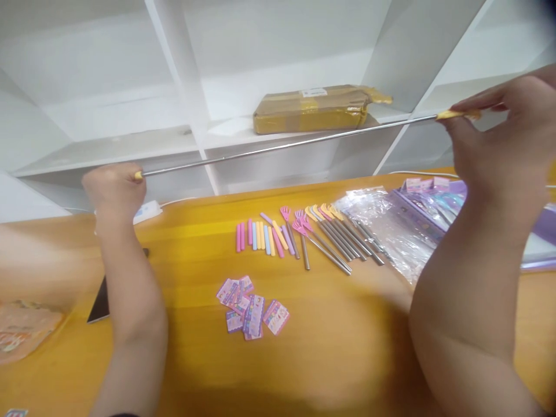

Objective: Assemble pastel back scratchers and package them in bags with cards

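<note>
A long thin metal rod (278,148) stretches above the table between my two hands, its right end higher. My left hand (115,184) is wrapped round its yellow left end. At the right, my right hand (499,116) pinches the yellow piece at the other end. Several pink, blue, yellow and purple tubes (259,236) lie on the wooden table (191,249). Beside them are several metal rods with pink claw-shaped heads (299,223) and others with yellow or blue heads (324,213). A loose pile of small purple and pink cards (252,315) lies nearer me.
Clear plastic bags (403,249) and purple packages (460,194) lie at the right. White shelves (147,142) stand behind the table, holding a taped cardboard box (308,110). A dark flat object (101,301) and an orange package (26,330) are at the left.
</note>
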Demonstrator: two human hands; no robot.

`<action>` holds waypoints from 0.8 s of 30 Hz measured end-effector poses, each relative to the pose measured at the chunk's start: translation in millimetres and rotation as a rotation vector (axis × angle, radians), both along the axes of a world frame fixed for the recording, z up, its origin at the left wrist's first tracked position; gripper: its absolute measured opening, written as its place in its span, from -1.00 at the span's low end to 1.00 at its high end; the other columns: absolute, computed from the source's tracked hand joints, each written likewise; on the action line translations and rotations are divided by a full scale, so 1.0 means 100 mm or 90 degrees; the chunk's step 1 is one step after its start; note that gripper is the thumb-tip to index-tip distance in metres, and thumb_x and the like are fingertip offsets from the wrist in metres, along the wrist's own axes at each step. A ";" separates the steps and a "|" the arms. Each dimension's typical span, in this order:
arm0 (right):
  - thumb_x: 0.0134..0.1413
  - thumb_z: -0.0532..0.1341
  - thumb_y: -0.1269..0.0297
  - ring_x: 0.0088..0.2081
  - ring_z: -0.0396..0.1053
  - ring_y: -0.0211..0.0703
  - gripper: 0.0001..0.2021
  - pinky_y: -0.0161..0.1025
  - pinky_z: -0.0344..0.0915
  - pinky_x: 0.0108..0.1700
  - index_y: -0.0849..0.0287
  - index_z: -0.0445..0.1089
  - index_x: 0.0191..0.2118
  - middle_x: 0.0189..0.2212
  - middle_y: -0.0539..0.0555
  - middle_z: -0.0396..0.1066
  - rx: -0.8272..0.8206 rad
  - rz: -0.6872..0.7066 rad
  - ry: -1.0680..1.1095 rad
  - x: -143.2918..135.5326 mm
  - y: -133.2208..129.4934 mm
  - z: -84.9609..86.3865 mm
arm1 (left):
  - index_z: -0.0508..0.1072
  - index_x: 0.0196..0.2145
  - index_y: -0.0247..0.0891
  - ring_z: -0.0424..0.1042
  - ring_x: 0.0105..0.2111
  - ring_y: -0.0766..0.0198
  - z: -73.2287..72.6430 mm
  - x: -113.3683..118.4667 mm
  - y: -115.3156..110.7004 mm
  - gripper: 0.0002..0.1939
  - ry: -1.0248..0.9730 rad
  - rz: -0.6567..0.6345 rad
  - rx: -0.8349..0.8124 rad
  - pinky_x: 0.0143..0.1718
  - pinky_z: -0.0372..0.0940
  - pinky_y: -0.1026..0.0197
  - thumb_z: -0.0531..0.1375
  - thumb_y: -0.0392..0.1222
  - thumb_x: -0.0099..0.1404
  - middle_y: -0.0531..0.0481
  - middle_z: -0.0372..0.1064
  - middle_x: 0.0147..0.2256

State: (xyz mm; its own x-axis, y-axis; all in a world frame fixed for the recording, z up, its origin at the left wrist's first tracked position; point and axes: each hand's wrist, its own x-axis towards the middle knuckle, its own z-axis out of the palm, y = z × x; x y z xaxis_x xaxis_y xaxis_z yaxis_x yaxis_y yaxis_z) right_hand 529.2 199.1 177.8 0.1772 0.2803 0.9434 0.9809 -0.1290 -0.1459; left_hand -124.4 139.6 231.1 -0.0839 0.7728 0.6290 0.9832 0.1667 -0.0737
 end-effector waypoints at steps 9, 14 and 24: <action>0.04 0.49 -0.28 -0.21 0.41 0.06 -0.53 0.09 0.16 -0.15 0.04 0.69 -0.20 -0.31 0.32 0.58 -0.096 0.047 0.104 -0.05 0.05 0.04 | 0.23 -0.47 -0.17 -0.06 -0.41 0.19 -0.03 0.07 0.09 -0.77 0.014 -0.011 -0.126 -0.32 -0.08 0.17 0.07 -0.16 0.37 0.05 -0.04 -0.50; 0.11 0.39 -0.34 -0.21 0.45 0.11 -0.51 0.11 0.15 -0.10 0.00 0.68 -0.18 -0.30 0.32 0.61 -0.086 0.115 0.103 -0.12 -0.01 0.03 | 0.27 -0.45 -0.18 -0.08 -0.40 0.17 -0.02 0.11 0.07 -0.77 0.022 0.006 -0.135 -0.30 -0.08 0.18 0.06 -0.19 0.40 0.04 -0.02 -0.49; 0.25 0.35 -0.12 -0.14 0.47 0.22 -0.76 0.13 0.16 -0.05 -0.10 0.57 -0.26 -0.31 0.21 0.58 -0.110 0.153 0.152 -0.51 -0.36 0.16 | 0.37 -0.42 -0.16 -0.03 -0.42 0.15 -0.07 0.00 0.18 -0.79 0.051 0.045 -0.140 -0.33 -0.08 0.16 0.05 -0.20 0.38 0.03 0.05 -0.50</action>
State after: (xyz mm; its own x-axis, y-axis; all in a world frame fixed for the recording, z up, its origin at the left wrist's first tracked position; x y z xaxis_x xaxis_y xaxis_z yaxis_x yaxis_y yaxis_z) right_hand 478.2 163.6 193.4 0.2969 0.4924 0.8182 0.9269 0.0573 -0.3708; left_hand -124.5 158.1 223.9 -0.0988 0.8863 0.4525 0.9592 0.2059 -0.1938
